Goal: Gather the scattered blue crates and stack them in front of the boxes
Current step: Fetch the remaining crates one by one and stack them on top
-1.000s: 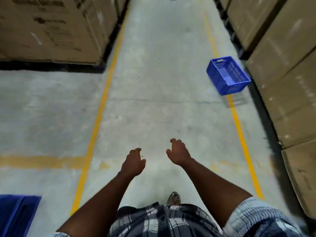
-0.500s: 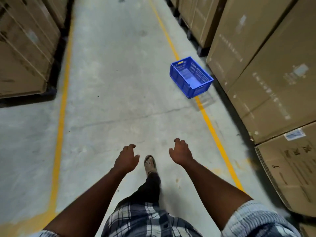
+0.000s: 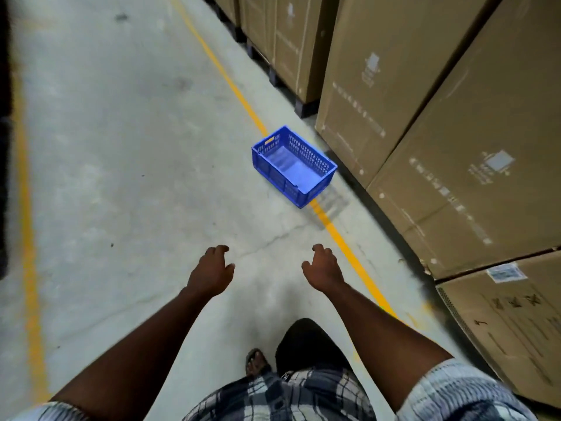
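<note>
1 blue crate [image 3: 293, 165] upright on the yellow floor line [image 3: 343, 238] beside stacked boxes [image 3: 455, 132], left hand [image 3: 211, 273] and right hand [image 3: 323, 268] extended — fingers loosely curled, holding nothing

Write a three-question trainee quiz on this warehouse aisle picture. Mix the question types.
1. True or false: the blue crate sits on top of the yellow floor line.
2. Pick one. The left hand and right hand hold: A) the crate, B) nothing, C) a carton.
3. Fill the gap: the cardboard boxes nearest the crate stand on the person's ____ side.

Key: 1 true; 2 B; 3 right.
</note>
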{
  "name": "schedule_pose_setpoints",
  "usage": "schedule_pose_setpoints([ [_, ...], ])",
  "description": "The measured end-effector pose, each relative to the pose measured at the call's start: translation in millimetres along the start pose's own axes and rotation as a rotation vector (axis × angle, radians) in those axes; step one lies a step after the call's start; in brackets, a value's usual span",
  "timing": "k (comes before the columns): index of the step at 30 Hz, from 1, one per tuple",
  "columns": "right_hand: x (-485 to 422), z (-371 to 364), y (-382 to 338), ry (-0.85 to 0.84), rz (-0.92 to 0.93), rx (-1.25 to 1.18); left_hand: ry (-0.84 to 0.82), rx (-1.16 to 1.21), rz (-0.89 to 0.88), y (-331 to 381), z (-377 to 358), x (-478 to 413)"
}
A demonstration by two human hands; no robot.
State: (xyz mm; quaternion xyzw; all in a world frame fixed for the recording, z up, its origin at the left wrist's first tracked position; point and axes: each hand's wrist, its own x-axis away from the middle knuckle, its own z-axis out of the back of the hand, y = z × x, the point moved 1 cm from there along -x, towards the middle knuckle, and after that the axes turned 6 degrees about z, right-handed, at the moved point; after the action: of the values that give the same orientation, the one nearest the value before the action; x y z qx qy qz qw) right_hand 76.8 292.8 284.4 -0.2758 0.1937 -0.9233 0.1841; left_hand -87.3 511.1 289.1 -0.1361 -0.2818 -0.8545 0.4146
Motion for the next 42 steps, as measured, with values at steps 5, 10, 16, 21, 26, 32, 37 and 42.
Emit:
schedule_pose_setpoints([
  [5, -117.0, 28.2, -18.3, 0.037, -0.047, -0.027, -0.017, 0.020, -0.001, 44.5, 29.6, -121.1],
  [10, -234.1, 69.0, -40.8, 0.031, -0.087, -0.045, -0.047, 0.006, 0.010, 96.2, 63.8, -238.0],
  [16, -351.0, 132.3, -73.3, 0.052, -0.086, -0.084, 0.008, 0.041, -0.014, 161.2, 123.7, -363.0],
  [21, -429.0, 156.9, -87.7, 0.052, -0.160, -0.119, -0.022, 0.022, -0.048, 197.2, 154.9, -458.3],
  [26, -514.4, 166.5, -99.0, 0.106, -0.318, -0.224, -0.120, -0.039, -0.102, 229.0, 171.9, -572.9],
  [32, -589.7, 157.3, -104.5, 0.138, -0.557, -0.332, -0.257, -0.181, -0.216, 260.5, 181.2, -697.6],
  [37, -644.2, 136.8, -100.2, 0.157, -0.654, -0.434, -0.316, -0.237, -0.230, 283.6, 170.6, -772.0],
  [42, -713.7, 93.3, -63.6, 0.153, -0.729, -0.475, -0.330, -0.266, -0.242, 291.1, 117.5, -846.9],
])
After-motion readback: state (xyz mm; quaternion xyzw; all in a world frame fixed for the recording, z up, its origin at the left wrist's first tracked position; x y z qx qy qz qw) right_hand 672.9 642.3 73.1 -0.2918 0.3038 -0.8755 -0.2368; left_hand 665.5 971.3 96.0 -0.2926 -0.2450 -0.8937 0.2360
